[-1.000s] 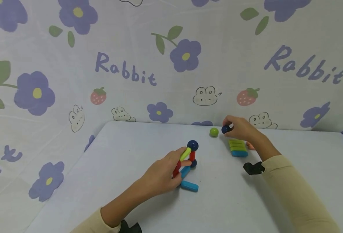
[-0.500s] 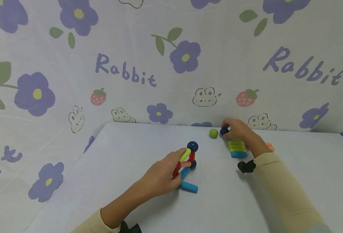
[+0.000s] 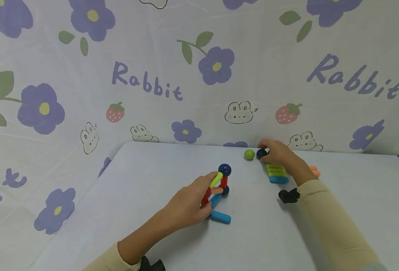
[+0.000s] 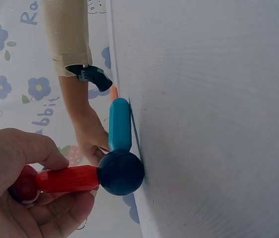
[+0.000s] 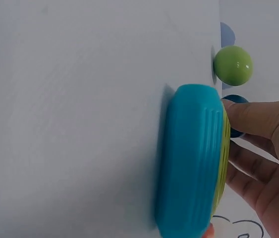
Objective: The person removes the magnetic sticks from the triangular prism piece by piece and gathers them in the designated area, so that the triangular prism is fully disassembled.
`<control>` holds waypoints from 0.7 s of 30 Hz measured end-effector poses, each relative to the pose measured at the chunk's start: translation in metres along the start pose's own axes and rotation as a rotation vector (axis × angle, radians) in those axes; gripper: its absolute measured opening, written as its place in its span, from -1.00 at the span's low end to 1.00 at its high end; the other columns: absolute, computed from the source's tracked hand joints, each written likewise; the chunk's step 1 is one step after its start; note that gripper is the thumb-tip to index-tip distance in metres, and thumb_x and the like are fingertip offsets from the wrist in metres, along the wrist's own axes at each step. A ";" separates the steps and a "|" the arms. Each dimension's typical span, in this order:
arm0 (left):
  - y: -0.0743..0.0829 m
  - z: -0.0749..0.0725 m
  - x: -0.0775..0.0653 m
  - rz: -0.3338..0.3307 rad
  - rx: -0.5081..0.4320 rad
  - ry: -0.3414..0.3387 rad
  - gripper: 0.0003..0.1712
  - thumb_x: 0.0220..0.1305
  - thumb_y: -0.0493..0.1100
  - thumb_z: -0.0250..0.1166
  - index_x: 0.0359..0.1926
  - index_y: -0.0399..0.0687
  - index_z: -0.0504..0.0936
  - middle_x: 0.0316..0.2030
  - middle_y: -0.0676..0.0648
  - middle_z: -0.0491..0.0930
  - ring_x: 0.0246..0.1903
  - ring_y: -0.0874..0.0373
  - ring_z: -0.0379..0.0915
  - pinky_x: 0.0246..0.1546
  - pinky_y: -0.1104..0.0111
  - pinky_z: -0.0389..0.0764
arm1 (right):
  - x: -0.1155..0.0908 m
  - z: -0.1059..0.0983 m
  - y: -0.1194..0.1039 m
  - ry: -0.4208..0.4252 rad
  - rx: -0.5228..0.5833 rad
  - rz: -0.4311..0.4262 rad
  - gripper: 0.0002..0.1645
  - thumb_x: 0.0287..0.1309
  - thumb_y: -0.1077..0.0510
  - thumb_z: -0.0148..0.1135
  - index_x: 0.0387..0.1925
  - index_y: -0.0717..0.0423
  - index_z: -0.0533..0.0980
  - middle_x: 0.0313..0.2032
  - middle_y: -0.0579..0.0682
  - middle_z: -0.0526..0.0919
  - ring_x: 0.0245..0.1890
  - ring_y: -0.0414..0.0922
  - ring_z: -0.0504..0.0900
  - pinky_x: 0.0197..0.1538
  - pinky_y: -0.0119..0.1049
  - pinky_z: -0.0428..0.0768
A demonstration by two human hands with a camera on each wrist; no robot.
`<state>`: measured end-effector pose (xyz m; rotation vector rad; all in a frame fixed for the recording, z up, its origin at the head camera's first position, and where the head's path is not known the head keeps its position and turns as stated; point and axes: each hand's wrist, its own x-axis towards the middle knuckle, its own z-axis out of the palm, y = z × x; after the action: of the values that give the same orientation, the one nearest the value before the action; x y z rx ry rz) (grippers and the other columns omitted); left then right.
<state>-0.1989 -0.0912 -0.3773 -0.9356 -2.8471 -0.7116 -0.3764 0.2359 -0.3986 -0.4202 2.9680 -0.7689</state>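
Observation:
My left hand (image 3: 187, 203) grips a frame of magnetic rods and balls on the white table. In the left wrist view, thumb and fingers hold its red rod (image 4: 70, 179), which joins a red ball (image 4: 24, 184) to a dark blue ball (image 4: 121, 172). A blue rod (image 4: 120, 124) extends from that ball. On the frame's far side, another dark blue ball (image 3: 224, 169) tops a red upright. Towards the table's back edge, my right hand (image 3: 282, 156) pinches a loose dark blue ball (image 3: 261, 153), partly hidden by the fingers. A green ball (image 3: 249, 154) sits just left of it.
Several yellow-green rods (image 3: 276, 170) lie side by side near my right hand, with a blue rod (image 3: 279, 180) in front. Orange rods (image 3: 314, 170) show past the right wrist. A patterned cloth (image 3: 199, 94) hangs behind the table (image 3: 145, 169).
My right hand has lowered slightly with the dark blue ball, bringing it down beside the green ball, and the orange rods have come into view past the wrist. The left hand stays put.

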 end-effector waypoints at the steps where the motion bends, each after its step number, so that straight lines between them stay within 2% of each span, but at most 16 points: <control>1: 0.000 0.000 0.000 0.000 0.001 -0.001 -0.05 0.21 -0.23 0.42 0.53 -0.02 0.14 0.25 -0.07 0.44 -0.01 0.15 0.47 -0.11 0.41 0.63 | -0.001 0.000 0.001 -0.001 0.007 -0.001 -0.47 0.16 0.33 0.37 0.18 0.29 0.47 0.15 0.32 0.54 0.10 0.23 0.52 0.20 0.20 0.44; 7: 0.000 -0.001 0.001 0.000 0.011 0.001 -0.05 0.21 -0.22 0.42 0.53 -0.01 0.13 0.27 -0.07 0.43 0.01 0.15 0.47 -0.09 0.39 0.63 | -0.011 -0.003 0.006 0.002 0.054 0.018 -0.37 0.20 0.32 0.34 0.28 0.27 0.38 0.21 0.35 0.47 0.10 0.25 0.55 0.17 0.19 0.47; 10: 0.000 -0.001 0.001 0.006 0.019 0.007 -0.05 0.21 -0.23 0.42 0.53 -0.03 0.14 0.26 -0.08 0.44 0.00 0.14 0.46 -0.09 0.38 0.63 | -0.016 -0.004 0.010 0.020 0.077 0.033 -0.39 0.23 0.31 0.31 0.29 0.25 0.37 0.21 0.33 0.47 0.11 0.24 0.55 0.16 0.18 0.49; 15: -0.001 0.000 0.000 0.005 0.015 0.004 -0.06 0.21 -0.23 0.42 0.53 -0.04 0.14 0.24 -0.08 0.45 -0.02 0.15 0.45 -0.08 0.39 0.63 | -0.025 -0.005 0.009 0.075 0.093 0.006 -0.45 0.28 0.28 0.25 0.27 0.30 0.39 0.19 0.33 0.49 0.13 0.26 0.53 0.14 0.17 0.51; 18: -0.001 0.000 0.000 0.005 0.013 0.006 -0.06 0.20 -0.23 0.42 0.52 -0.04 0.15 0.22 -0.08 0.46 -0.04 0.16 0.45 -0.10 0.40 0.63 | -0.031 -0.004 0.000 0.127 0.090 -0.050 -0.52 0.30 0.27 0.25 0.22 0.33 0.44 0.16 0.33 0.52 0.12 0.26 0.54 0.14 0.15 0.52; 21: -0.001 0.000 0.000 0.002 0.010 0.008 -0.05 0.19 -0.23 0.43 0.52 -0.03 0.15 0.22 -0.08 0.46 -0.06 0.16 0.46 -0.11 0.41 0.63 | -0.038 -0.004 -0.020 0.166 0.095 -0.158 -0.60 0.28 0.29 0.27 0.12 0.35 0.51 0.08 0.31 0.58 0.06 0.22 0.59 0.11 0.12 0.55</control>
<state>-0.1995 -0.0916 -0.3775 -0.9323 -2.8391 -0.6983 -0.3350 0.2311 -0.3863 -0.6196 3.0608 -1.0034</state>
